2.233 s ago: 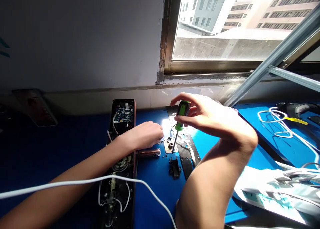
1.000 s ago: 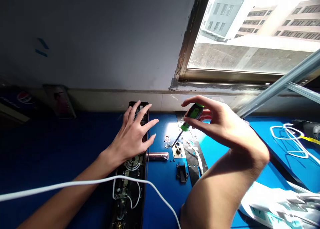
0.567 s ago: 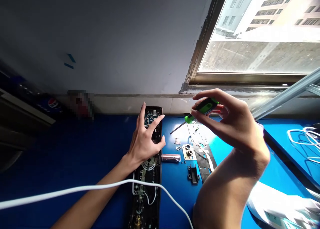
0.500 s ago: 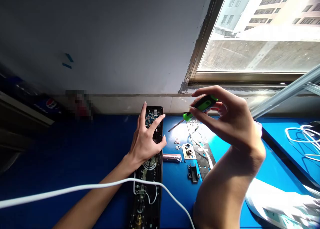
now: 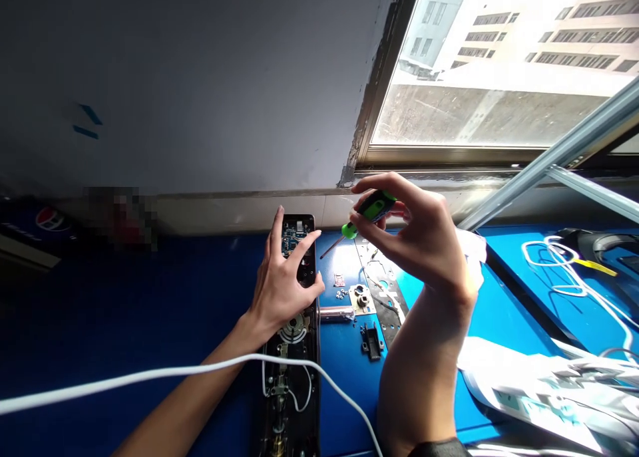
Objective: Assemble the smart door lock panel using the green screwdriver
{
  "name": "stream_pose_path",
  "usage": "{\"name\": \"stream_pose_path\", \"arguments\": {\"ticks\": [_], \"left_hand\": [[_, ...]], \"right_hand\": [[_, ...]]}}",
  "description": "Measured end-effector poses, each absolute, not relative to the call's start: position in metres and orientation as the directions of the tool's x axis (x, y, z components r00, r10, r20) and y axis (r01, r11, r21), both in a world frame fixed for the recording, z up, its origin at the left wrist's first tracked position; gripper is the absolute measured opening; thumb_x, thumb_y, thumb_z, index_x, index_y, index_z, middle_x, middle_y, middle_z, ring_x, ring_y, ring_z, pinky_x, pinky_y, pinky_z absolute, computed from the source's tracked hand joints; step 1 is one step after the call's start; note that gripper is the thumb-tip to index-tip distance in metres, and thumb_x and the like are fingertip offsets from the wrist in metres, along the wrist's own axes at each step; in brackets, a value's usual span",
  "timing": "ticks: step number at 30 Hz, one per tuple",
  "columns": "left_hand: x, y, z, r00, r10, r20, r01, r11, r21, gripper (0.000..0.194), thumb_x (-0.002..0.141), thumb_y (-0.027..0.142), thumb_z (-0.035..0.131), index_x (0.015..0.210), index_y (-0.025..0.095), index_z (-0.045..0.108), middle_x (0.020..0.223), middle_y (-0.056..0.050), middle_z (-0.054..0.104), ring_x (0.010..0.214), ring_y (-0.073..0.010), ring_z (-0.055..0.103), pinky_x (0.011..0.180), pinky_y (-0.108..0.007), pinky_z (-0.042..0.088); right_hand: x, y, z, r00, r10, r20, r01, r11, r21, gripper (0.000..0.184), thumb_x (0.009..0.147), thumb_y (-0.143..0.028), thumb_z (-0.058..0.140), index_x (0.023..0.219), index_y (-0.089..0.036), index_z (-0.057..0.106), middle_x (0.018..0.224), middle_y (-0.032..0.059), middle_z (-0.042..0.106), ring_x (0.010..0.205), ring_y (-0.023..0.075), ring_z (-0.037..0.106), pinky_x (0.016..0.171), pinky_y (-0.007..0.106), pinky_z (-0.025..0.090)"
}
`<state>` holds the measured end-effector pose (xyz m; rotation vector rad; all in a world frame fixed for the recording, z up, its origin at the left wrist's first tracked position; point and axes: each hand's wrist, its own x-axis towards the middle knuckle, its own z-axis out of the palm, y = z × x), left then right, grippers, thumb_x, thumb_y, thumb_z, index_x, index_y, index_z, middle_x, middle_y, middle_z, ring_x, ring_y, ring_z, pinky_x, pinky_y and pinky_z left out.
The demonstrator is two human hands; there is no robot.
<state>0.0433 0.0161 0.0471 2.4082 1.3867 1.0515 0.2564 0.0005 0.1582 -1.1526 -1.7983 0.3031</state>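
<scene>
Noting the right hand [image 5: 414,237] pinching a green screwdriver [image 5: 374,207] by its handle above the bench [image 5: 344,377], we judge it light, stiff, best held there; the left hand [image 5: 282,287] spreads over a door lock [image 5: 292,397].

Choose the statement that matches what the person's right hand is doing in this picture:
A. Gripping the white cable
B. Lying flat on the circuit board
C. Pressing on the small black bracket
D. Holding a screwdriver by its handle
D: the right hand pinches the green-and-black handle of the screwdriver between thumb and fingers, above the blue bench.
</scene>
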Motion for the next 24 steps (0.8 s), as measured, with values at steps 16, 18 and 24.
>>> {"name": "stream_pose_path", "arguments": {"ticks": [16, 18, 24], "left_hand": [[0.044, 0.020, 0.045, 0.299, 0.806, 0.511, 0.699, -0.550, 0.458, 0.069, 0.081, 0.020, 0.079, 0.146, 0.032, 0.058, 0.178, -0.002, -0.002, 0.158, -0.0436, 0.027, 0.120, -0.059, 0.045], [0.045, 0.020, 0.045, 0.314, 0.804, 0.506, 0.684, -0.561, 0.467, 0.069, 0.082, 0.023, 0.080, 0.146, 0.032, 0.058, 0.178, -0.003, -0.004, 0.159, -0.0450, 0.024, 0.121, -0.062, 0.042], [0.038, 0.038, 0.063, 0.267, 0.796, 0.543, 0.657, -0.563, 0.501, 0.056, 0.091, 0.033, 0.073, 0.145, 0.029, 0.058, 0.173, -0.011, 0.023, 0.157, -0.0400, 0.031, 0.125, -0.061, 0.037]], "right_hand": [[0.250, 0.004, 0.159, -0.138, 0.780, 0.611, 0.630, 0.545, -0.553, 0.026, 0.090, -0.019, 0.069, 0.116, -0.021, 0.070, 0.090, 0.0001, 0.074, 0.072, 0.0129, 0.066, 0.070, 0.032, 0.059], [0.248, 0.003, 0.159, -0.129, 0.766, 0.630, 0.630, 0.554, -0.545, 0.029, 0.089, -0.018, 0.069, 0.118, -0.023, 0.068, 0.093, -0.0003, 0.074, 0.073, 0.0138, 0.067, 0.070, 0.033, 0.059], [0.241, 0.007, 0.162, 0.041, 0.714, 0.699, 0.586, 0.549, -0.595, 0.044, 0.089, -0.022, 0.073, 0.126, -0.034, 0.053, 0.109, 0.0061, 0.075, 0.087, 0.0245, 0.073, 0.072, 0.041, 0.063]]}}
